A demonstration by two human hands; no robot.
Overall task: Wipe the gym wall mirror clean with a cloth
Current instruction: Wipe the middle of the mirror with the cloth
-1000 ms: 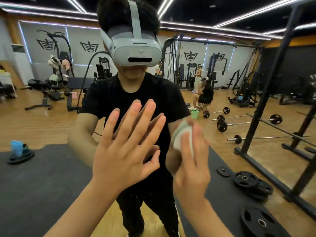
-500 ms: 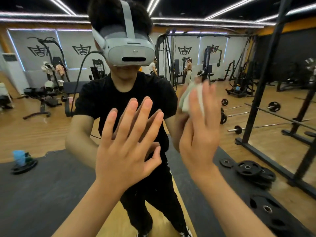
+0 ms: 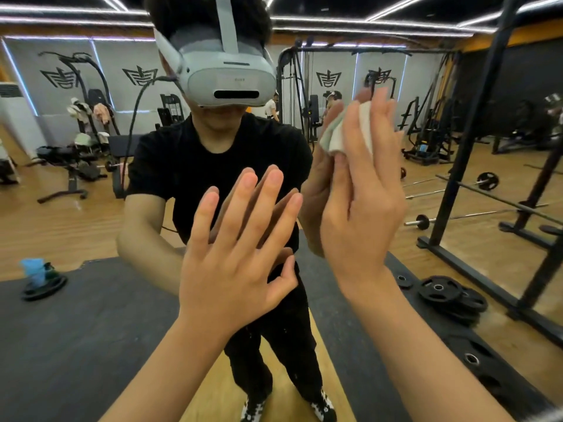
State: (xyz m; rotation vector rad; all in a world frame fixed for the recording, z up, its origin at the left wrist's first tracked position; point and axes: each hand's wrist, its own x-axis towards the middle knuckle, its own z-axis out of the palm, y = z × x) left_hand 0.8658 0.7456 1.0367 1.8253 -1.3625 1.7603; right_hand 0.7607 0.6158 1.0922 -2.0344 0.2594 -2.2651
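Cloth [image 3: 332, 137], pale white-green and folded into a pad, lies against the wall mirror [image 3: 457, 196] at about 1 o'clock from the centre of the view, level with the reflected headset [image 3: 231, 83]. Right hand [image 3: 362, 214] presses it to the glass. Its fingers [image 3: 356, 141] are straight and close together, laid flat over the pad, whose folds show past them at 9 o'clock and again between two of the fingers. Whether the thumb bears on the cloth cannot be told.

Left hand [image 3: 231, 263] lies at 7 o'clock from the cloth, near the right hand but apart from it. Its fingers [image 3: 248, 193] are straight and spread, the tips meeting their own reflections, flat on the glass and holding nothing.

Glass fills the whole view, and its edges cannot be made out. Uncovered glass extends from the cloth toward 12, 3 and 9 o'clock. Both forearms enter from 6 o'clock.

Reflected in the mirror:
- a person in a black shirt [image 3: 213, 166], wearing the grey headset, at 11 o'clock
- a black rack [image 3: 475, 141] at 3 o'clock, with a barbell [image 3: 487, 181] beside it
- weight plates [image 3: 438, 289] at 4 o'clock on a dark floor mat [image 3: 91, 330]
- a blue object [image 3: 33, 268] at 8 o'clock, resting on another plate
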